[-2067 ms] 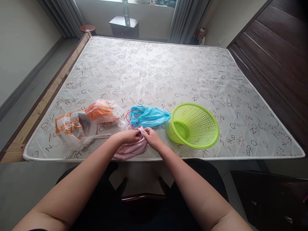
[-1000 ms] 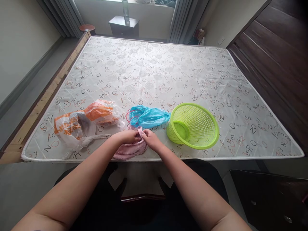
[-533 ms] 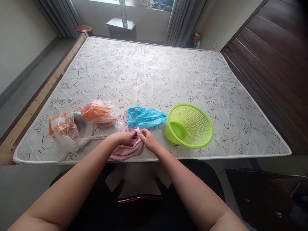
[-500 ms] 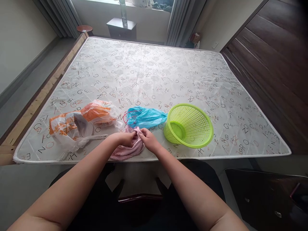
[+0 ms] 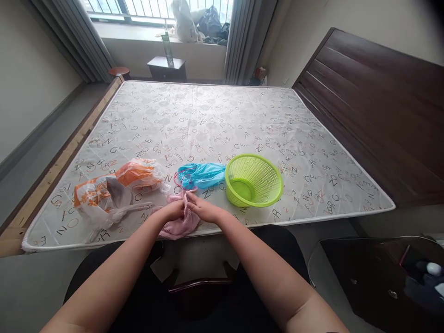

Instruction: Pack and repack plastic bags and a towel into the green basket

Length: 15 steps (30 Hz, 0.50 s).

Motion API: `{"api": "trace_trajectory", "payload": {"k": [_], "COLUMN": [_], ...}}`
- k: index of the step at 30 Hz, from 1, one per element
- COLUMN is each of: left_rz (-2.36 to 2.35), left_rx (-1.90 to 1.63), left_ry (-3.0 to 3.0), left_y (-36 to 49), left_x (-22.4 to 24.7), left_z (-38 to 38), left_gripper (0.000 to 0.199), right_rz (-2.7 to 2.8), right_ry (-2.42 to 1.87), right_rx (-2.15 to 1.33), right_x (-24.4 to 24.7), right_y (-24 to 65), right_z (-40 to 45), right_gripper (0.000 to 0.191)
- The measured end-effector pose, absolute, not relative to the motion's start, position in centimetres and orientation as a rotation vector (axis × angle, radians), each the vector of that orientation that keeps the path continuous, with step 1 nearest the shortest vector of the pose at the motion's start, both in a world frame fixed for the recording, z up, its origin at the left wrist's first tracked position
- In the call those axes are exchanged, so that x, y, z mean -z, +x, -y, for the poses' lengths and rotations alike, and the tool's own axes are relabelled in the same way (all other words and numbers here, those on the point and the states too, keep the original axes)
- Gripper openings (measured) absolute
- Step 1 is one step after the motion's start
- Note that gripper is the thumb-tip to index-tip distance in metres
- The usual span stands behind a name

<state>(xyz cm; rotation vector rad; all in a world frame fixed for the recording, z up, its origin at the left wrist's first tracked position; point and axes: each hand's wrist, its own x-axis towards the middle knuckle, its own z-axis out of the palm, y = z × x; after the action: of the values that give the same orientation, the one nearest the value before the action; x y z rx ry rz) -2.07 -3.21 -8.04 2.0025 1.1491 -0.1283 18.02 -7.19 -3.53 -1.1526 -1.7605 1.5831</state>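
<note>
A pink terry towel [image 5: 180, 226] lies bunched at the near edge of a printed mattress [image 5: 208, 125]. My left hand [image 5: 172, 211] and my right hand [image 5: 203, 209] both pinch its gathered top, close together. Just beyond my fingers lies a crumpled blue plastic bag [image 5: 203, 175] with red handles or string at its left end. A lime-green plastic basket [image 5: 253, 180] rests tilted on its side to the right of that bag. Left of my left hand, white-and-orange plastic bags [image 5: 114, 189] lie in a loose heap.
A wooden bed frame rail [image 5: 65, 152] runs along the mattress's left side, and a dark wooden panel [image 5: 374, 106] stands on the right. A dark chair back [image 5: 199, 284] is below my arms. A dark tabletop [image 5: 364, 273] sits at lower right.
My view has tipped upward, showing more of the window and placing the mattress lower. My hands remain on the towel, now slightly further left, with its top gathered differently.
</note>
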Motion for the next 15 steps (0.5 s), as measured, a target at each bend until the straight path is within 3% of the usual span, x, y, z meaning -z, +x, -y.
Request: {"api": "trace_trajectory", "payload": {"k": [3, 6, 12, 15], "left_rz": [-1.383, -1.524, -1.568, -1.627], "left_rx": [-0.117, -0.216, -0.06, -0.088], "left_ry": [1.994, 1.966, 2.09, 2.076], "left_y": [-3.8, -6.6, -12.8, -14.6], "left_x": [6.4, 4.5, 2.4, 2.1], "left_z": [3.6, 4.3, 8.6, 11.0], "left_gripper": [0.044, 0.049, 0.043, 0.045], "right_rz": [1.974, 2.074, 1.988, 1.847], "right_ry": [-1.215, -1.319, -1.268, -1.228], "right_rx": [-1.632, -1.651, -1.376, -1.13], "right_x": [2.9, 2.3, 0.9, -0.3], "right_y": [18.2, 18.4, 20.2, 22.2], "right_z": [9.0, 10.7, 12.6, 14.1], "right_gripper": [0.08, 0.084, 0.073, 0.049]}}
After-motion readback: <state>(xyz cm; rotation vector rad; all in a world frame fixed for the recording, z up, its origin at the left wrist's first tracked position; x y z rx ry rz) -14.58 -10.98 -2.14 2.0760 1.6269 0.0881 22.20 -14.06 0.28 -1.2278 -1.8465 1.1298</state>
